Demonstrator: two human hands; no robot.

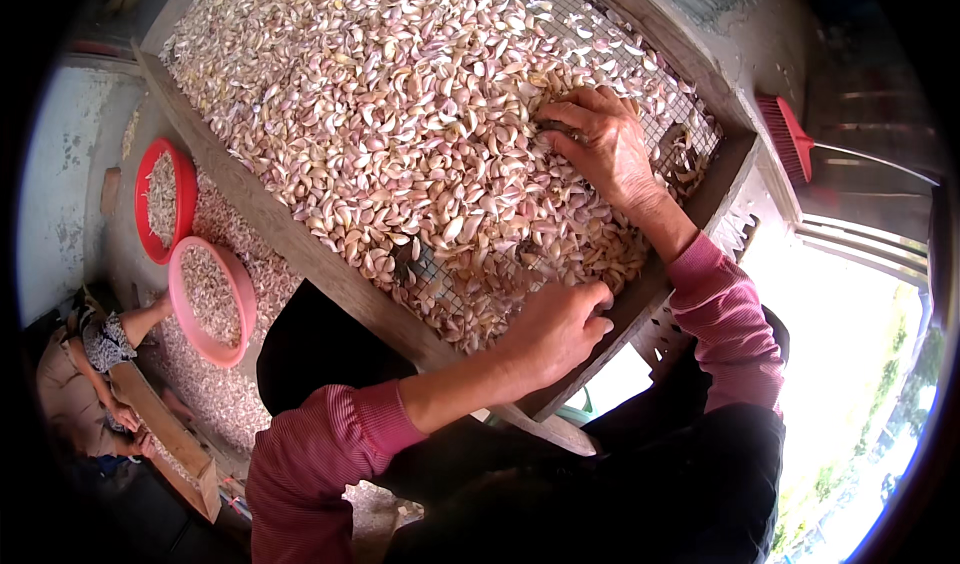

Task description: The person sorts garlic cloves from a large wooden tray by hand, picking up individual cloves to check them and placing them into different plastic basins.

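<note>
Unpeeled garlic cloves (420,114) lie thickly over a wooden-framed wire mesh tray (330,268). My left hand (555,331) is above the tray's near end, fingers curled, close to the end board; whether a clove is between its fingers cannot be told. Farther up and to the right, my right hand (604,140) rests on the cloves with bent fingers, their tips partly hidden among them. Bare wire mesh (431,271) shows through thinner cloves left of my left hand, and more shows along the tray's right side.
A red basin (186,189) and a pink basin (240,286), both holding pale pieces, stand left of the tray amid cloves on the floor. A co-worker's hands (135,429) are over a wooden trough (202,481) at lower left. A red rake-like head (787,140) is at right.
</note>
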